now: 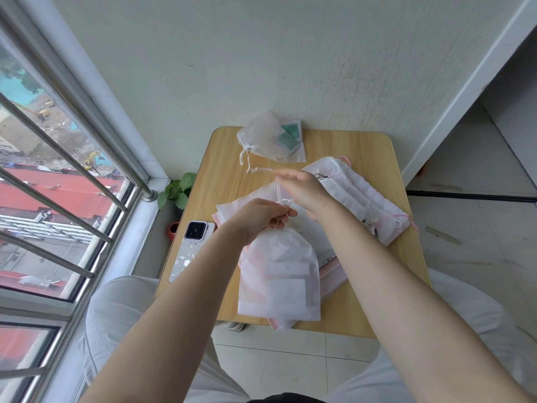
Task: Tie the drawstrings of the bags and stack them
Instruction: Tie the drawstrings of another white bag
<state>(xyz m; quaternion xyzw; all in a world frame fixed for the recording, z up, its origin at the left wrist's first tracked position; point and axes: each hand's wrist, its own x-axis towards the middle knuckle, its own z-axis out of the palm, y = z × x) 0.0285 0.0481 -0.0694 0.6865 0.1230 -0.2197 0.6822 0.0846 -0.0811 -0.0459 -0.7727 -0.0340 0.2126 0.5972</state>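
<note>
The left hand (263, 219) is pinching the white drawstring bag's (280, 274) gathered neck while the right hand's (302, 190) fingers are pulling its cord (279, 191) taut; uneven tension is risking a slipped knot.

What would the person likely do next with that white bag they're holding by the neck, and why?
Probably pull the drawstring further up and away to cinch the knot. The left hand pinches the gathered neck of the white bag, while the right hand holds the cord raised above it, so the tie looks unfinished. The bag would then likely join the tied bag at the far edge of the table.
</note>
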